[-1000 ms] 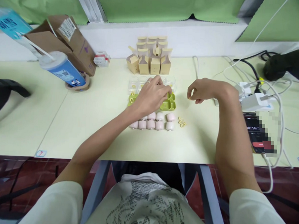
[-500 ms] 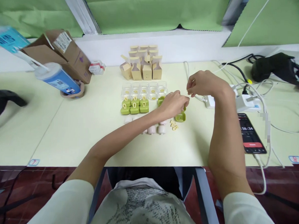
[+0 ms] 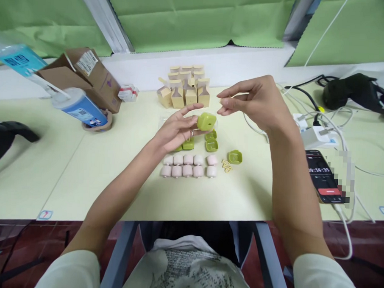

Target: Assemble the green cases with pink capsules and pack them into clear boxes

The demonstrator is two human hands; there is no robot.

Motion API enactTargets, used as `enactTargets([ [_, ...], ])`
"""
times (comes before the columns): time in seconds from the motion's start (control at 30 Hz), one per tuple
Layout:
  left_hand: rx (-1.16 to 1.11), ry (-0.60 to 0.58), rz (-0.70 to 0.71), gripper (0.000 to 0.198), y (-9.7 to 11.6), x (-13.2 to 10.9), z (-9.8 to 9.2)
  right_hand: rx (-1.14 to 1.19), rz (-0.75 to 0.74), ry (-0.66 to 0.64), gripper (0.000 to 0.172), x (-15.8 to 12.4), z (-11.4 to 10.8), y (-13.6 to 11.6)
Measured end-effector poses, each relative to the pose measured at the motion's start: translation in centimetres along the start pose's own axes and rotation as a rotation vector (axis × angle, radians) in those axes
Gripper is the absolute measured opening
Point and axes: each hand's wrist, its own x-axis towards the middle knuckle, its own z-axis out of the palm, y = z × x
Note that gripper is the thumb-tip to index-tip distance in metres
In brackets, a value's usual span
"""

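Note:
My left hand (image 3: 180, 127) is closed around a small green plastic cap (image 3: 206, 121) with a dark hole in its face, raised over the table. Just right of it, my right hand (image 3: 245, 99) pinches a tiny yellow piece (image 3: 221, 101), mostly hidden by the fingertips. Below lie open green caps (image 3: 211, 145), with another green cap (image 3: 235, 157) apart on the right. Yellow loops (image 3: 226, 166) lie beside that one. Two rows of pale pink rounded pieces (image 3: 187, 171) stand nearer the table's front edge. More green caps (image 3: 188, 144) are partly covered by my left hand.
Open small cartons (image 3: 190, 96) stand near the wall, with a clear plastic tray (image 3: 164, 117) mostly hidden before them. A brown box (image 3: 99, 78) and a blue canister (image 3: 82, 109) are on the left. A phone (image 3: 326, 177), chargers (image 3: 319, 137) and cables occupy the right.
My left hand has drawn back leftward and up, and now holds a green cap. My right hand has moved left toward it. The pink pieces are now uncovered.

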Motion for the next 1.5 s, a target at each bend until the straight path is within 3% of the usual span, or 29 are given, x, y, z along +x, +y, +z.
enactTargets([
  [0.13,0.002,0.094,0.054,0.035,0.4,-0.2,-1.0,0.010,-0.028,-0.010,0.017,-0.3,2.3,-0.3],
  [0.33,-0.011,0.117,0.071,0.046,0.6,-0.5,-1.9,0.042,-0.172,0.087,0.015,-0.2,4.8,0.5],
  [0.47,0.208,0.071,0.313,0.039,1.0,-1.0,-2.9,0.070,-0.305,0.105,0.020,0.4,5.3,1.8],
  [0.6,0.459,0.052,0.550,0.049,1.2,-1.0,-3.5,0.057,-0.439,0.062,0.028,0.4,5.5,2.2],
  [0.8,0.644,0.012,0.686,0.056,1.2,-1.3,-3.3,-0.155,-0.637,0.125,0.021,-1.0,6.6,0.4],
  [0.9,0.662,-0.012,0.705,0.056,1.3,-1.5,-3.0,-0.361,-0.722,0.108,0.014,-1.2,6.9,0.5],
  [1.13,0.699,0.030,0.648,0.062,1.6,-1.9,-3.1,-0.694,-0.985,0.126,0.026,-1.1,7.5,1.9],
  [1.5,0.716,0.000,0.664,0.060,1.8,-1.9,-3.1,-0.737,-0.912,-0.002,0.021,-0.9,7.5,2.3],
])
